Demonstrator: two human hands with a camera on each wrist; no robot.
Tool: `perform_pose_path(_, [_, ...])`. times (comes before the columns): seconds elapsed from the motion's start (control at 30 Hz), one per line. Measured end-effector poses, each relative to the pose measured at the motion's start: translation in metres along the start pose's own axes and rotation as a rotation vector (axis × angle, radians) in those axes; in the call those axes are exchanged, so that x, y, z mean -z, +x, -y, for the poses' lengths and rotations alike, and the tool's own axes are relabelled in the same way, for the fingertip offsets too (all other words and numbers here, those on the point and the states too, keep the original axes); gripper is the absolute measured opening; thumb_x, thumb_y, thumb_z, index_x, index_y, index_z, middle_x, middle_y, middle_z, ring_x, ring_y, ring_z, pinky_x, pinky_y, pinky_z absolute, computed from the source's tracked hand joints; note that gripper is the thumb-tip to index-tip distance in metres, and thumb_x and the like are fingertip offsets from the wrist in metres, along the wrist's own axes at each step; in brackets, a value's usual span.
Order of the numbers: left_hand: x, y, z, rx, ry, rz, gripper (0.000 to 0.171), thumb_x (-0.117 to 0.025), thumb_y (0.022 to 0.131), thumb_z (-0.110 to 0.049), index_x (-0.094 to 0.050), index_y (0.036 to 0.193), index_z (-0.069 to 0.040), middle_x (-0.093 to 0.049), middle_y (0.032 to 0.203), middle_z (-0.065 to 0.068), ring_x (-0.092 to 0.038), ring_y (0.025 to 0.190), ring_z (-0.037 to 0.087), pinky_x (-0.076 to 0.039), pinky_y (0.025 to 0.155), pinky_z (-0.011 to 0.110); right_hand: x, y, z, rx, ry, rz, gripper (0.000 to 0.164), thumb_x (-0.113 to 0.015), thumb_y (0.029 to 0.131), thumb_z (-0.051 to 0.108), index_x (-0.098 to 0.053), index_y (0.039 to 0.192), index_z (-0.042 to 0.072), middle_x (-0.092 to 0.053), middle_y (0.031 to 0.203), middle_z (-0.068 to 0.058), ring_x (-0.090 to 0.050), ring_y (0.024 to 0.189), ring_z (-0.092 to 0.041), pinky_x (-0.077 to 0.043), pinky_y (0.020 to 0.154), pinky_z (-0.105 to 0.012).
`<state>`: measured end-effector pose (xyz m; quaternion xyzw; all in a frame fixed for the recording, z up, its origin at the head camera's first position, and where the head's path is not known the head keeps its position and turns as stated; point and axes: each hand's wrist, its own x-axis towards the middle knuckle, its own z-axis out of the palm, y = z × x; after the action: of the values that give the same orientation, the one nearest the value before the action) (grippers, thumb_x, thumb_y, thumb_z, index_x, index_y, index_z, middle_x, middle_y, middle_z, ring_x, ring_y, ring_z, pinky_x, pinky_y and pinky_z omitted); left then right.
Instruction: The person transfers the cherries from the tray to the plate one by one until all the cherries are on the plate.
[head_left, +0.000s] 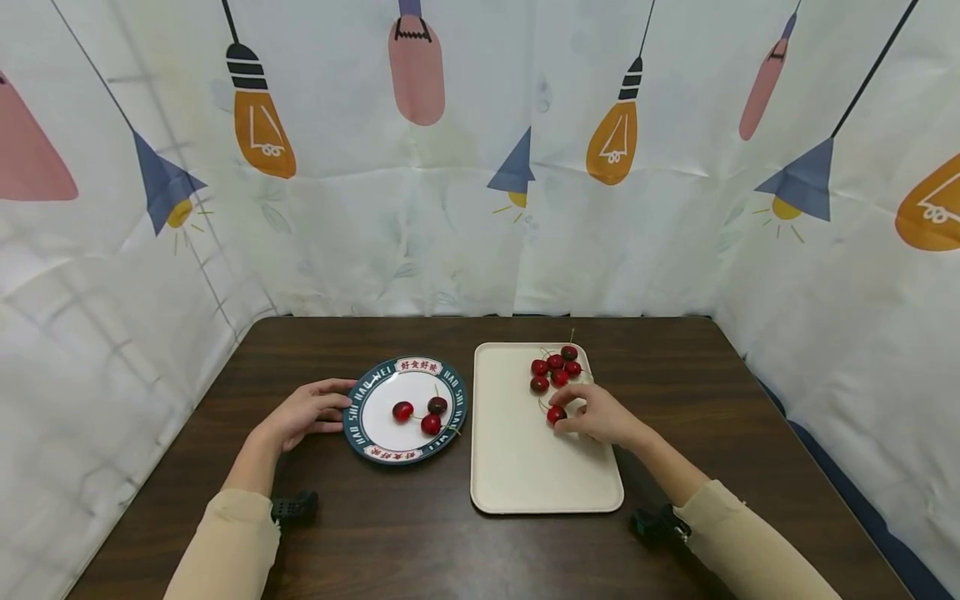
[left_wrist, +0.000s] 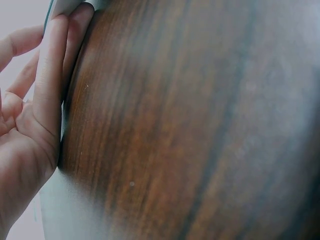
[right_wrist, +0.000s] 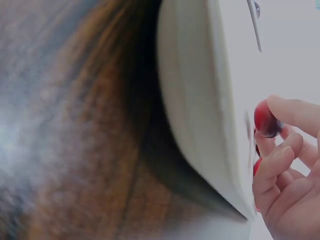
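Observation:
On a cream tray (head_left: 525,475) my right hand (head_left: 592,414) pinches a red cherry (head_left: 556,414) between its fingertips; the right wrist view shows the same cherry (right_wrist: 265,120) held at the tray's edge (right_wrist: 200,125). Several more cherries (head_left: 553,367) lie in a cluster just behind that hand. My left hand (head_left: 307,412) rests on the table with its fingers against the left rim of a round plate (head_left: 371,392) with a dark lettered border. Three cherries (head_left: 420,413) lie on that plate. In the left wrist view the fingers (left_wrist: 50,85) touch the plate's rim (left_wrist: 67,6).
The dark wooden table (head_left: 480,550) is enclosed on three sides by a white curtain (head_left: 465,167) printed with light bulbs. Plate and tray sit side by side near the table's middle.

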<state>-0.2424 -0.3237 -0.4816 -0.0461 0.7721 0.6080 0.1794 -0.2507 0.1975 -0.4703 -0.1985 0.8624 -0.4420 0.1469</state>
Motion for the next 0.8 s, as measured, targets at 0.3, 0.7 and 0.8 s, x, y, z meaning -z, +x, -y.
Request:
perform_pose_path(0.3, [0.0, 0.0, -0.001, 0.001, 0.005, -0.003, 0.057, -0.061, 0.104, -0.022, -0.043, 0.155, -0.003, -0.054, 0.132, 0.021, -0.066, 0.098, 0.025, -0.06, 0.087, 0.037, 0.001, 0.005, 0.006, 0.007, 0.039, 0.002, 0.03, -0.083, 0.087, 0.015, -0.072, 0.115, 0.011, -0.064, 0.112, -0.008, -0.047, 0.057, -0.017, -0.043, 0.05, -0.029])
perform_pose_path(0.7, [-0.001, 0.0, 0.0, -0.002, 0.007, -0.005, 0.056, -0.061, 0.105, -0.022, -0.043, 0.154, -0.003, -0.056, 0.131, 0.02, -0.066, 0.098, 0.024, -0.06, 0.086, 0.037, -0.008, 0.019, 0.03, 0.12, 0.004, 0.018, 0.028, -0.082, 0.088, 0.015, -0.072, 0.113, 0.01, -0.066, 0.108, -0.005, -0.058, 0.083, -0.027, -0.051, 0.058, -0.032])
perform_pose_path(0.8, [-0.001, -0.001, -0.002, 0.0, 0.008, -0.008, 0.055, -0.061, 0.105, -0.021, -0.044, 0.154, -0.003, -0.056, 0.131, 0.02, -0.066, 0.097, 0.024, -0.06, 0.086, 0.037, -0.012, 0.023, 0.035, 0.127, -0.006, 0.023, 0.027, -0.082, 0.087, 0.015, -0.072, 0.113, 0.011, -0.065, 0.105, -0.003, -0.058, 0.092, -0.029, -0.054, 0.067, -0.035])
